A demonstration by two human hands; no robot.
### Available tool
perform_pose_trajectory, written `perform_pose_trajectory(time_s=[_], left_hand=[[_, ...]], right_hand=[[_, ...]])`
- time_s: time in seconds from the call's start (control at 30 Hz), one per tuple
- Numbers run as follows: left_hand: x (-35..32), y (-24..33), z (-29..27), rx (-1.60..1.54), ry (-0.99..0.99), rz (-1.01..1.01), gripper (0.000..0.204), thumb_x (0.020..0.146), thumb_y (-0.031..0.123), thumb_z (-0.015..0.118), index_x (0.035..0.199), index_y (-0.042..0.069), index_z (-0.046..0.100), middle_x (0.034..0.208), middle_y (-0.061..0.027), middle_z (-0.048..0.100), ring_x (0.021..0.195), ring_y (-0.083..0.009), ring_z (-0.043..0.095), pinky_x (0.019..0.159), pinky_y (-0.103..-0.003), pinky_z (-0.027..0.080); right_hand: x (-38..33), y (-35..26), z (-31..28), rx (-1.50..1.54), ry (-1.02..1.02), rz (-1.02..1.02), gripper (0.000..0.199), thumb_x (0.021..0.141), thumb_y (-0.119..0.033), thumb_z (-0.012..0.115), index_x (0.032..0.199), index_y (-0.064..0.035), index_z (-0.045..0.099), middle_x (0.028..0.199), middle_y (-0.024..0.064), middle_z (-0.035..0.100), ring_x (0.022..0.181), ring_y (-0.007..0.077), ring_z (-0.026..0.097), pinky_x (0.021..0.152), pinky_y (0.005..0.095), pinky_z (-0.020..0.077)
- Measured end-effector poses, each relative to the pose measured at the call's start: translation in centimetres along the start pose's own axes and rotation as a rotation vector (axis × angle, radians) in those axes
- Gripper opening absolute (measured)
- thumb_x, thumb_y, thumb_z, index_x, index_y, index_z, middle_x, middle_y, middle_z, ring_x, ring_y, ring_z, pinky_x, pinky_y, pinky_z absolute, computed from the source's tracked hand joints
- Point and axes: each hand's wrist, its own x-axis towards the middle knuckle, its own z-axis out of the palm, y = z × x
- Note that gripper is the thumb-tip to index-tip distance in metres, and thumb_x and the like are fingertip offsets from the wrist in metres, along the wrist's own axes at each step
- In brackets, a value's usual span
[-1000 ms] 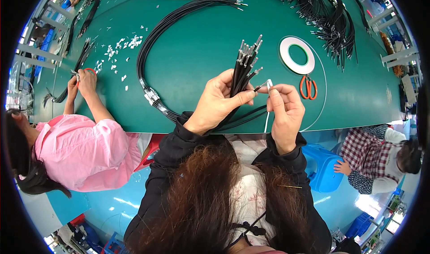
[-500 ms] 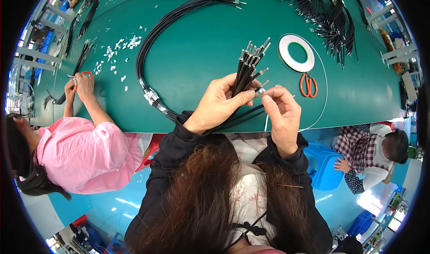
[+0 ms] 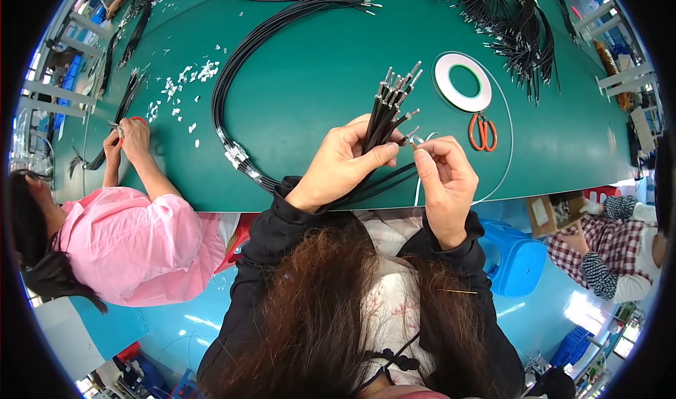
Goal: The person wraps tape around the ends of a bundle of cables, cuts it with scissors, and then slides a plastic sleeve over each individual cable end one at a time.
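Note:
My left hand (image 3: pixel 343 157) is closed round a bundle of black cables (image 3: pixel 384 114), whose silver metal ends point up and away from me. Its thumb and fingertips also steady one cable end set a little apart on the right. Beside that end, my right hand (image 3: pixel 443 177) is closed in a pinch on a thin white tape strip (image 3: pixel 419 190), which hangs down below the fingers. The exact spot between the fingertips is small and partly hidden. Beyond my right hand lies a white tape roll (image 3: pixel 441 80) with a green inner ring, next to orange-handled scissors (image 3: pixel 483 133).
A long bound cable bundle (image 3: pixel 220 96) curves across the green table (image 3: pixel 310 68). White scraps (image 3: pixel 191 75) lie at left, and more cables (image 3: pixel 524 40) are heaped far right. A pink-shirted co-worker (image 3: pixel 130 244) works at left. At right, another person holds a cardboard box (image 3: pixel 553 212) near a blue stool (image 3: pixel 517 258).
My right hand has shifted slightly right, widening its gap from the cable end. The person at right has come to hold a cardboard box by the table edge. The left hand keeps its grip.

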Motion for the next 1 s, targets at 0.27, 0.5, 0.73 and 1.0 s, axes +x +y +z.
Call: perform_pose_trajectory(time_s=[0.27, 0.5, 0.73, 1.0], left_hand=[[0.0, 0.1, 0.1, -0.055, 0.034, -0.09, 0.017, 0.084, 0.01, 0.065, 0.095, -0.002, 0.06, 0.084, -0.0019, 0.06, 0.075, -0.008, 0.057, 0.069, -0.022, 0.048], [0.3, 0.2, -0.1, -0.003, 0.069, -0.052, 0.018, 0.082, 0.009, 0.067, 0.095, -0.002, 0.061, 0.081, -0.0011, 0.06, 0.074, -0.0069, 0.056, 0.068, -0.022, 0.047], [0.3, 0.1, 0.1, 0.061, 0.116, -0.024, 0.017, 0.081, 0.009, 0.068, 0.093, -0.002, 0.062, 0.081, 0.001, 0.061, 0.075, -0.0048, 0.053, 0.07, -0.021, 0.045], [0.1, -0.1, 0.5, 0.17, 0.15, 0.023, 0.018, 0.078, 0.009, 0.069, 0.092, -0.002, 0.063, 0.079, 0.0007, 0.061, 0.075, -0.0047, 0.053, 0.07, -0.022, 0.044]], right_hand=[[0.2, 0.1, -0.3, -0.048, 0.035, -0.031, 0.008, 0.086, 0.004, 0.056, 0.093, 0.0078, 0.057, 0.09, 0.0064, 0.053, 0.084, 0.0107, 0.053, 0.075, 0.0213, 0.0425], [0.3, -0.2, 0.1, -0.069, 0.035, -0.005, 0.007, 0.086, 0.004, 0.057, 0.092, 0.0083, 0.057, 0.09, 0.0061, 0.053, 0.081, 0.0096, 0.053, 0.072, 0.0202, 0.0428], [0.4, -0.4, 0.6, -0.108, 0.043, -0.01, 0.007, 0.085, 0.005, 0.058, 0.091, 0.008, 0.058, 0.088, 0.0045, 0.052, 0.076, 0.007, 0.051, 0.066, 0.018, 0.0412], [0.1, -0.2, 0.7, -0.122, 0.056, -0.036, 0.007, 0.085, 0.004, 0.058, 0.091, 0.0078, 0.058, 0.087, 0.0035, 0.052, 0.075, 0.006, 0.049, 0.064, 0.0173, 0.0403]])
